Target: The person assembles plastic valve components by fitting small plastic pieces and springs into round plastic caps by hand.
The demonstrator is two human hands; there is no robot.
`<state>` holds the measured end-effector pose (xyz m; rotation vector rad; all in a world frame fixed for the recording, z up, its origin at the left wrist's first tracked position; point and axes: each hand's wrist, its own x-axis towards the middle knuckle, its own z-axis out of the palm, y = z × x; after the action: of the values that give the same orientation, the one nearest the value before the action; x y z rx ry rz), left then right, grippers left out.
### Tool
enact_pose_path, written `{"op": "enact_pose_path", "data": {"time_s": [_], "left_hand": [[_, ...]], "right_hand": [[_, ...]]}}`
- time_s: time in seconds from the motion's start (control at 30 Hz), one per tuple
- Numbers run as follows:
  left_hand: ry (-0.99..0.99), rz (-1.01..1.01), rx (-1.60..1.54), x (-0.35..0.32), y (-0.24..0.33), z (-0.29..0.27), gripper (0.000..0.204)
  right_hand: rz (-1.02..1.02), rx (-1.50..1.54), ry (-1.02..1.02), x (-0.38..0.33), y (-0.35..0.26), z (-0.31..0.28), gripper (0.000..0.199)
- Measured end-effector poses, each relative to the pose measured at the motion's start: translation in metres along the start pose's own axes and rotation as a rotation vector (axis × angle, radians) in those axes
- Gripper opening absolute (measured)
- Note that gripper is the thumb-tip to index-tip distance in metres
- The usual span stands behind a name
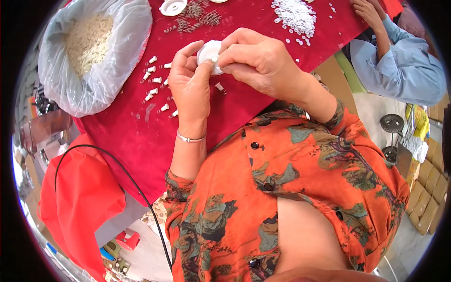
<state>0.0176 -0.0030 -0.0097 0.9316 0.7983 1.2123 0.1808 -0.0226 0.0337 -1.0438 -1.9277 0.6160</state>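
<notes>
Over the red-covered table point(131, 136), both hands work on one small white round plastic part point(209, 52). My left hand point(190, 87) holds the part from below, thumb and fingers curled against its rim. My right hand point(258, 61) closes over it from the right, its fingertips pinching a tiny white piece at the part's face. Several small white plastic pegs point(155, 89) lie scattered on the cloth just left of my left hand.
A clear plastic bag point(94, 51) full of small pale pieces stands at the back left. Metal springs point(197, 19) and a heap of white rings point(296, 16) lie farther back. Another person in a light blue sleeve point(399, 66) works at the right. Red fabric point(80, 202) hangs lower left.
</notes>
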Motion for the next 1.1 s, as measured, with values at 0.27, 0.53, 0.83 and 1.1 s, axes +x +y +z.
{"op": "enact_pose_path", "data": {"time_s": [0.27, 0.53, 0.83, 1.1], "left_hand": [[0.069, -0.003, -0.002, -0.002, 0.002, -0.003, 0.033], [0.031, 0.009, 0.040, -0.002, 0.003, 0.001, 0.036], [0.021, 0.065, 0.302, -0.004, 0.006, 0.001, 0.034], [0.037, 0.088, 0.306, -0.004, 0.005, 0.002, 0.034]], "right_hand": [[-0.113, -0.206, 0.137, 0.005, 0.007, 0.026, 0.012], [-0.029, -0.155, 0.201, 0.002, 0.016, 0.027, 0.011], [-0.057, -0.234, 0.151, 0.001, 0.013, 0.018, 0.012], [-0.053, -0.231, 0.123, -0.001, 0.009, 0.019, 0.012]]}}
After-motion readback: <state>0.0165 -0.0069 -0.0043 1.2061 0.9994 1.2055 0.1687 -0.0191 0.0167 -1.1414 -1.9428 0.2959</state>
